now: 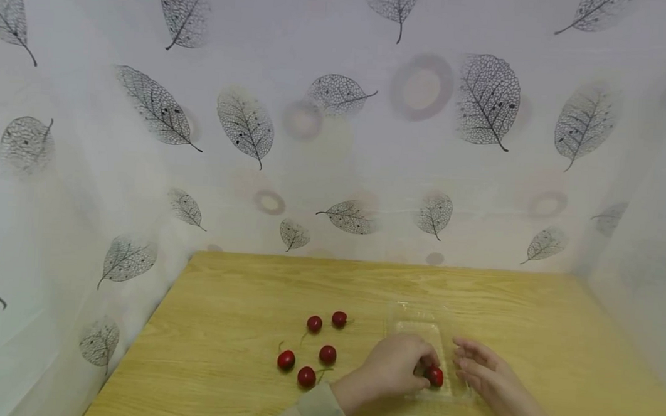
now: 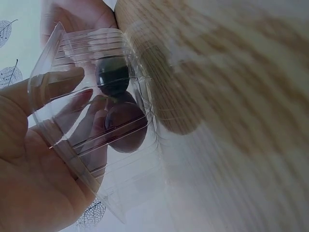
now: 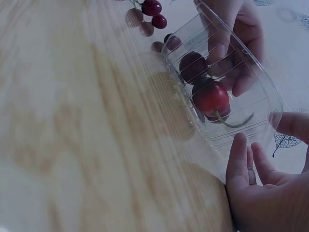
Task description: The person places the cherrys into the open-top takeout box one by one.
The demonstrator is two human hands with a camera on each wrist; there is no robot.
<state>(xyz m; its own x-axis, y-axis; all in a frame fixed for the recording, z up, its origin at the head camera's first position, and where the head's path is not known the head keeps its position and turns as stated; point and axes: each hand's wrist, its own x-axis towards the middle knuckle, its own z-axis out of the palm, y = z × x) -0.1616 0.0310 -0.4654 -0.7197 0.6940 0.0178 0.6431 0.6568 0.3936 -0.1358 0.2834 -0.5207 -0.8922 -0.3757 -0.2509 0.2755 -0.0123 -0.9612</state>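
A clear plastic container (image 1: 418, 313) stands on the table, its ridged walls see-through. My left hand (image 1: 395, 365) reaches in over its left side, thumb and fingers spread around red cherries (image 1: 435, 376) lying low inside. In the right wrist view, the left fingertips (image 3: 239, 87) come right beside a shiny cherry (image 3: 212, 99) with a green stem, and another dark cherry (image 3: 193, 66) lies next to it. My right hand (image 1: 488, 373) is at the container's right side, fingers loosely extended and holding nothing; its fingertips are close to the wall.
Several loose cherries (image 1: 328, 355), some with stems, lie on the wooden table (image 1: 237, 303) left of the container. A pale cloth with a leaf print (image 1: 336, 151) hangs behind the table and along both sides.
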